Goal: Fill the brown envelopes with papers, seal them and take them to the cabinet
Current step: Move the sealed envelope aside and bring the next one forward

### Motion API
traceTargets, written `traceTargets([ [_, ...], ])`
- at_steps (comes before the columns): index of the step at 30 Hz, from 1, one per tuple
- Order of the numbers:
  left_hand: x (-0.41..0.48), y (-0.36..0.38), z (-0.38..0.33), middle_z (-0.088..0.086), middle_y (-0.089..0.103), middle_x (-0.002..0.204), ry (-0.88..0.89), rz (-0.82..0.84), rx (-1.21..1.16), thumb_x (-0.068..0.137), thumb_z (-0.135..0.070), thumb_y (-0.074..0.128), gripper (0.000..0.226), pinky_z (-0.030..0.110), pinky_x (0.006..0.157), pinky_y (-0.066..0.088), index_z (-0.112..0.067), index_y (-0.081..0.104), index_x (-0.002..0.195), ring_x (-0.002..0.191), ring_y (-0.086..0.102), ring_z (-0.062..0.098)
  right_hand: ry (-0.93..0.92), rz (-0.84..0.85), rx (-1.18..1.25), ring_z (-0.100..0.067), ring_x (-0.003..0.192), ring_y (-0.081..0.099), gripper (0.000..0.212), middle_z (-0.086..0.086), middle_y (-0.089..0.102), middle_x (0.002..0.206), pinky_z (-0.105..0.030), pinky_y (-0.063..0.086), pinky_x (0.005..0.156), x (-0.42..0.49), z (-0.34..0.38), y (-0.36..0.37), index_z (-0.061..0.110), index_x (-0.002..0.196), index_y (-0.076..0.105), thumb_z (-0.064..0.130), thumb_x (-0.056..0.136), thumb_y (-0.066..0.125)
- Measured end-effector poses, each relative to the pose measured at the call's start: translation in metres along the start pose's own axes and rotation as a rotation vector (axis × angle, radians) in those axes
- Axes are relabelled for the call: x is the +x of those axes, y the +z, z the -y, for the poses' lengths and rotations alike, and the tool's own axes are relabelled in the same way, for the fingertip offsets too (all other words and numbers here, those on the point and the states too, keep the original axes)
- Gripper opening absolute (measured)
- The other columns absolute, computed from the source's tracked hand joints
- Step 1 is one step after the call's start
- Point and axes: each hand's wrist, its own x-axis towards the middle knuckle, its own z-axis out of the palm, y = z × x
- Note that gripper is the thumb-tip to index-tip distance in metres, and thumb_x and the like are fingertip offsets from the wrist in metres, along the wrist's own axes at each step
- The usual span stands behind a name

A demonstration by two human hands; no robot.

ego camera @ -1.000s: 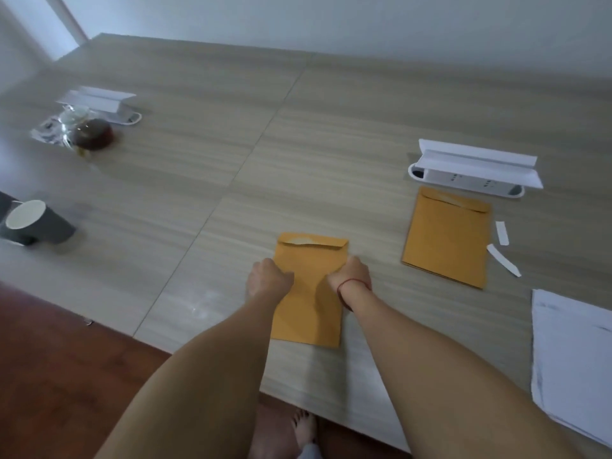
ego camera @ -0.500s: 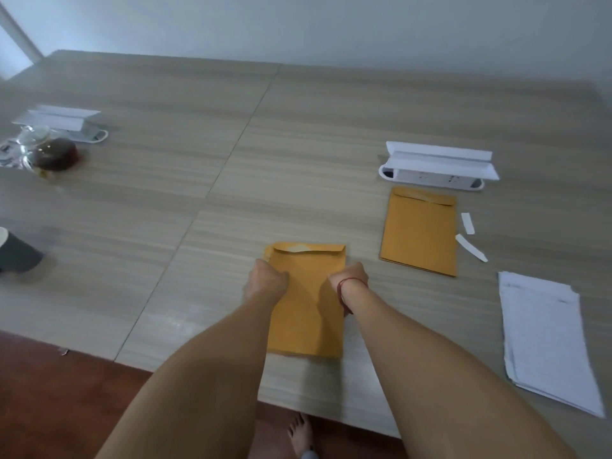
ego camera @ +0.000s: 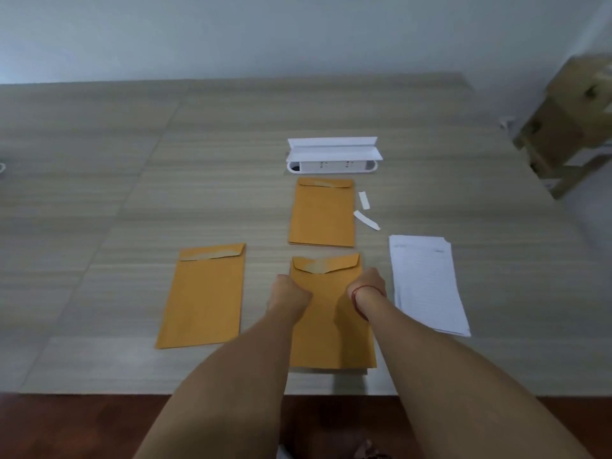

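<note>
Three brown envelopes lie on the wooden table (ego camera: 99, 200). My left hand (ego camera: 288, 291) and my right hand (ego camera: 369, 285) are closed on the two long edges of the nearest brown envelope (ego camera: 326, 313), whose flap is folded down at the top. A second envelope (ego camera: 202, 298) lies free to its left. A third envelope (ego camera: 321, 215) rests further back. A stack of white lined papers (ego camera: 427, 283) sits just right of my right hand.
A white power strip box (ego camera: 332, 159) stands behind the far envelope. Two white peel-off strips (ego camera: 364, 199) (ego camera: 366, 220) lie beside that envelope. Cardboard boxes (ego camera: 576, 124) are stacked off the table's right end. The table's front edge runs under my forearms.
The view has swung right, so the cup and jar are gone. My hands now grip an envelope directly in front of the far one; another envelope lies free at the left.
</note>
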Motion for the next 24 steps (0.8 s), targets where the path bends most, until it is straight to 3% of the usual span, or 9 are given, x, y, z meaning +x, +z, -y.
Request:
traceTargets([
  [3,-0.012,0.018,-0.001,0.004,0.054,0.087,-0.019,-0.013,0.063,0.082,-0.021,0.070,0.034,0.033,0.070,0.049,-0.007,0.048,0.105,0.079,0.052,0.022,0.005,0.005,-0.028,-0.030,0.101,0.064,0.028,-0.013,0.065,0.112,-0.031,0.047,0.073,0.003,-0.024,-0.007,0.005,0.115,0.059,-0.001,0.089,0.050],
  [5,-0.017,0.024,0.000,0.009,0.054,0.113,-0.012,-0.058,0.187,0.082,-0.023,0.070,0.042,0.037,0.085,0.048,-0.009,0.046,0.113,0.105,0.053,0.027,-0.008,-0.002,-0.088,-0.028,0.104,0.061,0.031,-0.012,0.062,0.112,-0.034,0.050,0.085,0.003,-0.035,-0.008,0.007,0.117,0.058,0.003,0.087,0.052],
  [7,-0.019,0.027,0.003,0.011,0.047,0.126,0.031,-0.111,0.300,0.082,-0.027,0.070,0.049,0.039,0.097,0.045,-0.011,0.043,0.120,0.121,0.045,0.030,-0.048,-0.026,-0.174,-0.029,0.118,0.052,0.040,-0.011,0.052,0.127,-0.038,0.046,0.097,0.005,-0.042,-0.009,0.012,0.126,0.051,0.008,0.086,0.054],
  [12,-0.010,0.033,0.003,0.009,0.050,0.123,0.218,-0.024,0.346,0.087,-0.030,0.064,0.039,0.043,0.099,0.046,-0.014,0.050,0.119,0.116,0.049,0.028,-0.272,0.056,-0.276,-0.029,0.117,0.052,0.045,-0.010,0.048,0.129,-0.036,0.049,0.092,0.019,-0.043,-0.008,0.019,0.131,0.049,0.010,0.086,0.055],
  [15,-0.006,0.036,-0.001,0.011,0.048,0.126,0.263,-0.012,0.319,0.088,-0.028,0.062,0.058,0.046,0.096,0.048,-0.022,0.032,0.137,0.116,0.051,0.031,-0.379,0.083,-0.285,-0.030,0.111,0.055,0.054,-0.012,0.052,0.123,-0.040,0.051,0.091,0.025,-0.041,-0.005,0.023,0.135,0.041,0.003,0.086,0.048],
  [19,-0.001,0.035,-0.007,0.013,0.046,0.132,0.268,0.020,0.339,0.090,-0.031,0.061,0.085,0.044,0.093,0.049,-0.038,0.001,0.150,0.117,0.053,0.033,-0.380,0.144,-0.302,-0.029,0.102,0.060,0.085,-0.013,0.056,0.116,-0.040,0.054,0.084,0.031,-0.036,-0.007,0.038,0.151,0.006,0.002,0.085,0.048],
  [24,0.020,0.032,-0.016,0.013,0.044,0.141,0.215,0.115,0.406,0.084,-0.046,0.063,0.091,0.046,0.103,0.044,-0.035,0.003,0.151,0.128,0.046,0.033,-0.338,0.190,-0.370,-0.029,0.109,0.058,0.082,-0.012,0.054,0.126,-0.036,0.050,0.084,0.039,-0.025,-0.010,0.032,0.153,0.005,0.006,0.089,0.049],
])
